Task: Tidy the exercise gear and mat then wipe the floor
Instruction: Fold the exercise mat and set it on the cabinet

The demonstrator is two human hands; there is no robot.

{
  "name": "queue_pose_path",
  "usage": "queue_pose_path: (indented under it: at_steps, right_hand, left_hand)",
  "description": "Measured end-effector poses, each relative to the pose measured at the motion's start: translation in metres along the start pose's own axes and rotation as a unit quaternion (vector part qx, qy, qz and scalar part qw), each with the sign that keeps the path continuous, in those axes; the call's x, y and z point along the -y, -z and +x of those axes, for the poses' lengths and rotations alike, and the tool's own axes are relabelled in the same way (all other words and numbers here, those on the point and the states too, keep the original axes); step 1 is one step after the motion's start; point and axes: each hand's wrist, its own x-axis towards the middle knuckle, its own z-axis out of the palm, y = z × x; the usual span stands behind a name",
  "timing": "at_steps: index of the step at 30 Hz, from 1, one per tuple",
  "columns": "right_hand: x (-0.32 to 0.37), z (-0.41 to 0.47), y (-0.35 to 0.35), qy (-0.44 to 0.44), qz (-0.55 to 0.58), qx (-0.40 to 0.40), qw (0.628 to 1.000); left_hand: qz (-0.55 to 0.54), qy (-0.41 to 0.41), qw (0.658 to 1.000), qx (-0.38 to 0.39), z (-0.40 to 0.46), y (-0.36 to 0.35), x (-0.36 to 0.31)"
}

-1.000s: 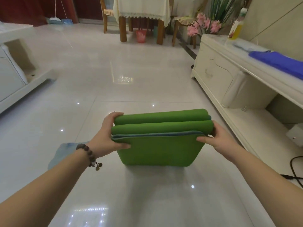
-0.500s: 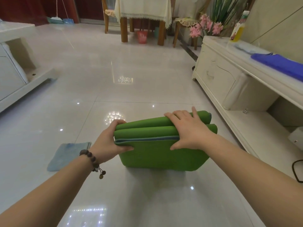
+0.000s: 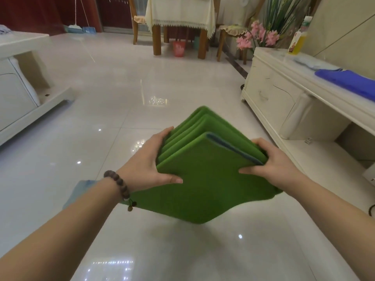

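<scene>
A folded green exercise mat [image 3: 205, 185] with a blue inner edge is held up off the glossy tiled floor, turned corner-down like a diamond. My left hand [image 3: 150, 165] grips its left edge, thumb on the front face and fingers behind the folds. My right hand [image 3: 272, 163] grips the right edge the same way. A pale blue cloth [image 3: 81, 189] lies on the floor behind my left forearm, mostly hidden by it.
A white low cabinet [image 3: 284, 98] runs along the right, with a blue cloth [image 3: 349, 80] and a yellow bottle [image 3: 298, 37] on top. White furniture [image 3: 20, 94] stands at the left. A table, chairs, a pink bin [image 3: 179, 48] and a mop [image 3: 75, 27] are far back.
The mat has been lifted off the floor and rotated so a corner points down. My right hand moved from the top of the mat to its right edge.
</scene>
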Motion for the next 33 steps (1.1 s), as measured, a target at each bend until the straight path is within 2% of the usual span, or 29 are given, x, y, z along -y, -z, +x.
queue_pose_path:
  at_steps: [3, 5, 8, 11, 13, 15, 17, 18, 20, 22, 24, 30, 33]
  right_hand:
    - [-0.034, -0.022, -0.004, -0.054, 0.178, -0.024, 0.982]
    - [-0.063, -0.035, -0.021, -0.098, 0.232, -0.023, 0.967]
    - [-0.106, -0.055, -0.057, -0.174, 0.233, 0.032, 0.956]
    - [-0.125, -0.066, -0.060, -0.211, 0.220, -0.006, 0.952]
    - [-0.117, -0.067, -0.043, -0.197, 0.211, -0.046, 0.956]
    - [-0.092, -0.068, -0.019, -0.155, 0.132, -0.099, 0.974]
    - [-0.056, -0.063, -0.005, -0.065, -0.058, -0.133, 0.987]
    - [-0.042, -0.056, -0.004, -0.007, -0.176, -0.111, 0.978]
    - [-0.026, -0.034, -0.018, 0.060, -0.376, 0.006, 0.925]
    - [-0.029, -0.016, -0.041, 0.080, -0.476, 0.083, 0.872]
    - [-0.034, -0.005, -0.050, 0.086, -0.500, 0.073, 0.858]
    - [-0.042, 0.005, -0.037, 0.092, -0.507, 0.073, 0.854]
    - [-0.041, 0.008, -0.037, 0.090, -0.512, 0.067, 0.851]
  left_hand:
    - [0.161, 0.010, 0.987, 0.015, 0.009, 0.017, -0.016]
    - [0.252, 0.020, 0.967, 0.042, 0.011, 0.007, -0.022]
    - [0.343, 0.017, 0.935, 0.091, 0.010, -0.037, -0.020]
    - [0.389, -0.017, 0.916, 0.097, 0.022, -0.081, -0.021]
    - [0.402, -0.029, 0.910, 0.098, 0.032, -0.102, -0.026]
    - [0.410, -0.025, 0.907, 0.099, 0.039, -0.116, -0.028]
    - [0.411, -0.011, 0.906, 0.099, 0.044, -0.120, -0.027]
    - [0.410, -0.009, 0.907, 0.095, 0.046, -0.120, -0.027]
    - [0.413, -0.016, 0.906, 0.091, 0.046, -0.118, -0.027]
    - [0.420, -0.027, 0.902, 0.096, 0.042, -0.117, -0.027]
    - [0.431, -0.018, 0.896, 0.106, 0.036, -0.107, -0.022]
    - [0.432, 0.128, 0.887, 0.097, -0.013, -0.030, 0.018]
    - [0.422, 0.135, 0.894, 0.072, -0.020, -0.024, 0.023]
